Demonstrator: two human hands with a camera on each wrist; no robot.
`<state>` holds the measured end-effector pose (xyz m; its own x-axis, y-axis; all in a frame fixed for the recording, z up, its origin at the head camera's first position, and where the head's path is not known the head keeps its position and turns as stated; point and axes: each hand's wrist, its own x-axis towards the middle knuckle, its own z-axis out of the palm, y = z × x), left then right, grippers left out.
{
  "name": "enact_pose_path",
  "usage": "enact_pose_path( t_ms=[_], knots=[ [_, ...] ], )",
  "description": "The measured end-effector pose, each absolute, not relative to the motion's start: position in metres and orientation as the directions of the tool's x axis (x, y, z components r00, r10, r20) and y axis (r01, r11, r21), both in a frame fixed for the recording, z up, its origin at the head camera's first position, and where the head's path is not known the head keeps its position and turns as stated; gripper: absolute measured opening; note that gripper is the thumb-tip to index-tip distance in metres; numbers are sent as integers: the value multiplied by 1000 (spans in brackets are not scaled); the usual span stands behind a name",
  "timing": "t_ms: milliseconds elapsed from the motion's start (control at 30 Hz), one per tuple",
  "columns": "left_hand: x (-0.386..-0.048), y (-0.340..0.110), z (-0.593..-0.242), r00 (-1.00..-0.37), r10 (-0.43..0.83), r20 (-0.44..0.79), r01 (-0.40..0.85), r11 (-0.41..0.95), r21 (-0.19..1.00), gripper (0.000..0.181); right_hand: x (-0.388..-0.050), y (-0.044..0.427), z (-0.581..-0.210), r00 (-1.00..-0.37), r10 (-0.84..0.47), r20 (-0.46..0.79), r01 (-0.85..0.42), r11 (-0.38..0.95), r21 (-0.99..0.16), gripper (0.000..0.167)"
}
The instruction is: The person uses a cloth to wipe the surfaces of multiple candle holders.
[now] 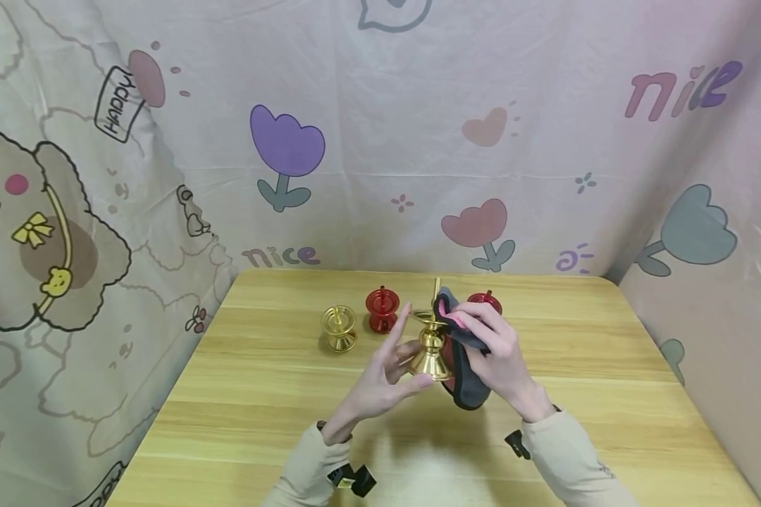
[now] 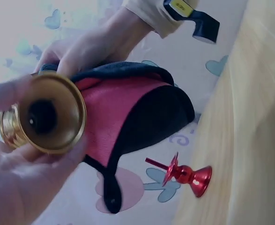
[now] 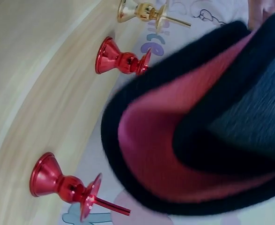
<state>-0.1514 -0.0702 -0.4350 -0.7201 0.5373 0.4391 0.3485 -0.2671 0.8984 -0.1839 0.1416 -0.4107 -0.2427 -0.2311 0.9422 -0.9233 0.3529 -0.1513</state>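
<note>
Above the table, the left hand [image 1: 383,380] grips a gold candle holder [image 1: 430,359] by its base and stem; in the left wrist view its round underside [image 2: 53,115] faces the camera. The right hand [image 1: 497,352] pinches a folded dark cloth [image 1: 469,380] with a pink inner side against the holder's upper dish. In the left wrist view the cloth [image 2: 123,110] hangs beside the holder, and the right hand [image 2: 92,47] is behind it. The cloth [image 3: 151,154] covers much of the right wrist view.
A second gold holder [image 1: 341,331] stands left on the wooden table [image 1: 260,394]. Next to it is a red holder [image 1: 382,310]. Another red holder [image 1: 485,301] stands behind the right hand, partly hidden. A patterned curtain [image 1: 380,141] hangs behind the table.
</note>
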Motion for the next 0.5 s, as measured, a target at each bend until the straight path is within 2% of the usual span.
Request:
enact_pose_path(
  t_ms=[100, 200, 300, 400, 500],
  knots=[
    [-155, -73, -436, -651, 595, 471, 257, -412, 874, 102, -185, 143, -412, -276, -218, 936, -935, 287, -209, 26],
    [-156, -73, -435, -626, 625, 467, 224, -430, 875, 102, -186, 144, -414, -279, -205, 938, -938, 267, -220, 26],
    [-152, -73, -432, -689, 591, 420, 298, -297, 907, 102, -187, 146, -414, -253, -184, 950, -937, 290, -193, 27],
    [-148, -71, -429, -764, 514, 389, 407, -83, 910, 103, -188, 147, -413, -239, -186, 953, -920, 358, -161, 26],
    [-145, -66, -428, -780, 451, 435, 508, 49, 860, 103, -187, 147, -412, -242, -200, 949, -897, 419, -140, 24]
  ],
)
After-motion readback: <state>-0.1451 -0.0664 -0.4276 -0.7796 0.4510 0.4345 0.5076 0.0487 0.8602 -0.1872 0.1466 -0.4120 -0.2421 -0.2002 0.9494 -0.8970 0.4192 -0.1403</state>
